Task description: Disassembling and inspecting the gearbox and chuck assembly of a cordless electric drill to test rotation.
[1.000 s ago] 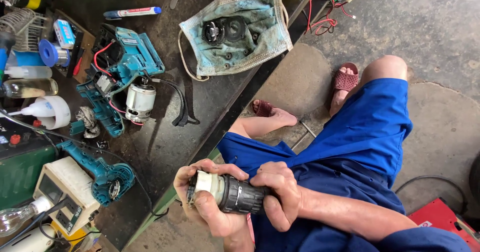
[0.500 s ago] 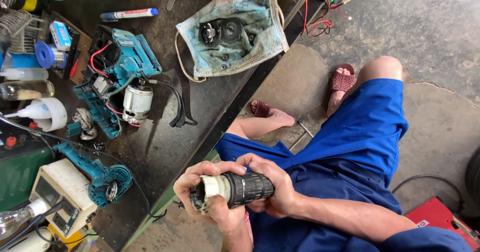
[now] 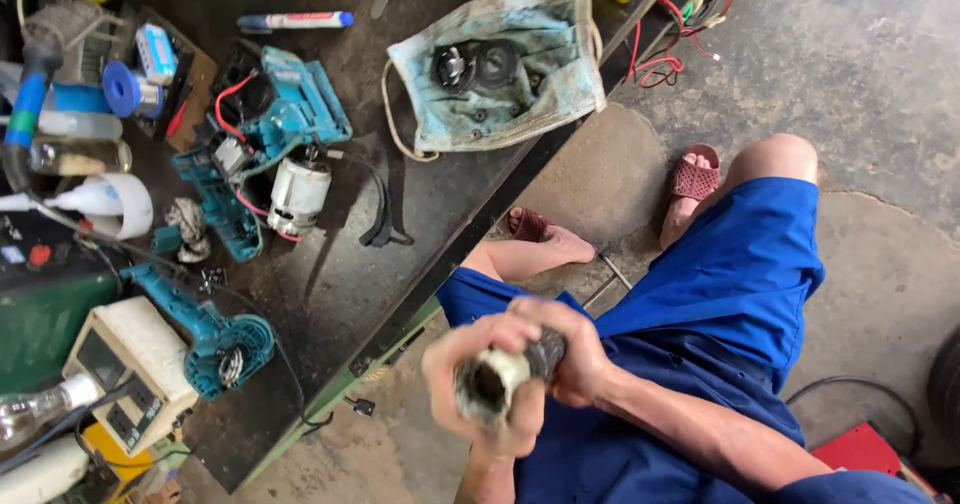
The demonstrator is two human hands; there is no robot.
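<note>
Both my hands hold a short cylindrical tool part (image 3: pixel 497 377) over my lap, beside the workbench edge. It has a black knurled body and a whitish open end that faces the camera. My left hand (image 3: pixel 462 369) wraps the whitish end. My right hand (image 3: pixel 568 356) grips the black rear part. The hands and the part are blurred by motion.
On the dark workbench (image 3: pixel 400 254) lie an opened teal power-tool housing (image 3: pixel 262 149) with a grey motor (image 3: pixel 297 194), a second teal shell half (image 3: pixel 205 329), a dirty face mask (image 3: pixel 500 69) holding small black parts, a marker (image 3: pixel 295 21) and bottles. My blue shorts (image 3: pixel 730 294) and sandalled feet are right of the bench.
The part has been tipped from lying sideways so that its whitish open end now faces the camera. Both hands stayed on it and shifted slightly.
</note>
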